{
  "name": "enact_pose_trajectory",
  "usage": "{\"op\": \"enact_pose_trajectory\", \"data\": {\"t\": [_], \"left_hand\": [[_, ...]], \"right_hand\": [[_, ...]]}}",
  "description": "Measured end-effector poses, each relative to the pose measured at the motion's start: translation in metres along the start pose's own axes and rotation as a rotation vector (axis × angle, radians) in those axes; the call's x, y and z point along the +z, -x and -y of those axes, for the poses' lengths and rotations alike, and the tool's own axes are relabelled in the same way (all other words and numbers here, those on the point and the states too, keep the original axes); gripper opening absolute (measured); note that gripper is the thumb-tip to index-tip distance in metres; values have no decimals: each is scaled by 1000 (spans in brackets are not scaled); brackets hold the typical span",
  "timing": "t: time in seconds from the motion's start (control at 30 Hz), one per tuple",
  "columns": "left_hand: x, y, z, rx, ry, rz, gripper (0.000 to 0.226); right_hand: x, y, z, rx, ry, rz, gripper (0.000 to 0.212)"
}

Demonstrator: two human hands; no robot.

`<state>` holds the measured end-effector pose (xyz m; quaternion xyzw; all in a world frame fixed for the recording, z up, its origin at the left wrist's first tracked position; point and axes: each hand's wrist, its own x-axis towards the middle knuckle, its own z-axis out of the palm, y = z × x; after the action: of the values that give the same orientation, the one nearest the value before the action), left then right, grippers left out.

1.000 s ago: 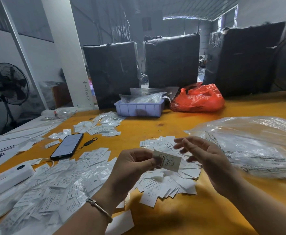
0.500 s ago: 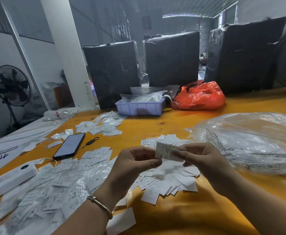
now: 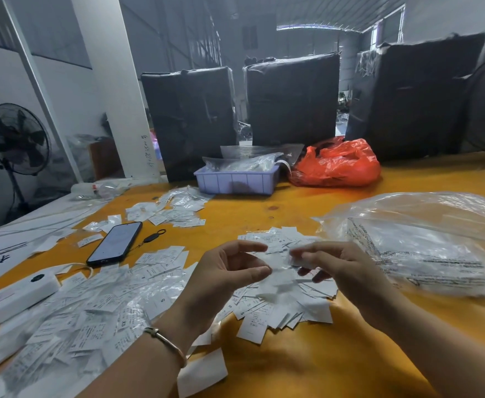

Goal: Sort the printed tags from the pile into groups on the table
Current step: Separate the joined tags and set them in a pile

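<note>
Tag (image 3: pixel 300 258) now sits only in the right hand (image 3: pixel 341 271), pinched at thumb and fingertips, blurred so probably one tag, just above the centre group (image 3: pixel 281 300). Left hand (image 3: pixel 229 277) has let go since half a second ago; fingers curled, empty. Three tag groups on the counter (image 3: pixel 307 369): centre, left pile (image 3: pixel 91 320), far group (image 3: pixel 175 208). One phone (image 3: pixel 114 244), one purple tray (image 3: pixel 235 182), one red bag (image 3: pixel 336 165).

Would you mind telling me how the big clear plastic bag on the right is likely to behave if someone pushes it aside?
The clear plastic bag looks thin and crinkled, so it would probably crumple rather than slide as one piece. It seems puffed with air, hence likely light. Its glossy film may slip on the orange table.
</note>
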<state>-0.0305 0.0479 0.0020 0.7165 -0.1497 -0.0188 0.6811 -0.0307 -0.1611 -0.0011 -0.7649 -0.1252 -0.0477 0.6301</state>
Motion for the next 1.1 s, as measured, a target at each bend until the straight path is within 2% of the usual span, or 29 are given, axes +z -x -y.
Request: {"op": "enact_pose_trajectory", "data": {"t": [0.07, 0.1, 0.23, 0.37, 0.53, 0.6, 0.7, 0.77, 0.83, 0.93, 1.03, 1.1], "left_hand": [[1, 0, 0, 19, -23, 19, 40], [1, 0, 0, 27, -31, 30, 39], [1, 0, 2, 54, -28, 45, 37], [1, 1, 0, 67, -52, 56, 35], [-3, 1, -2, 14, -125, 116, 42], [-2, 2, -3, -25, -191, 183, 35], [0, 3, -4, -40, -342, 270, 11], [2, 3, -5, -33, -378, 281, 13], [3, 3, -4, -32, -354, 252, 17], [1, 1, -3, -31, -306, 191, 12], [0, 2, -3, -16, -261, 163, 16], [1, 3, -4, 3, -241, 151, 20]], "right_hand": [[2, 3, 3, 49, -6, 147, 41], [1, 3, 3, 39, 20, 199, 47], [-1, 4, 1, 4, 50, 312, 31], [0, 3, -1, 30, 60, 383, 30], [0, 3, 0, -58, -27, 195, 24], [0, 5, 0, -101, -16, 144, 22], [5, 4, 1, -159, 187, 156, 14], [5, 5, 2, -164, 234, 198, 15], [1, 5, 5, -136, 139, 197, 20], [-9, 3, 9, -143, -70, 35, 14], [-16, 2, 13, -238, -150, -89, 40], [-16, 3, 17, -296, -167, -88, 40]]}}
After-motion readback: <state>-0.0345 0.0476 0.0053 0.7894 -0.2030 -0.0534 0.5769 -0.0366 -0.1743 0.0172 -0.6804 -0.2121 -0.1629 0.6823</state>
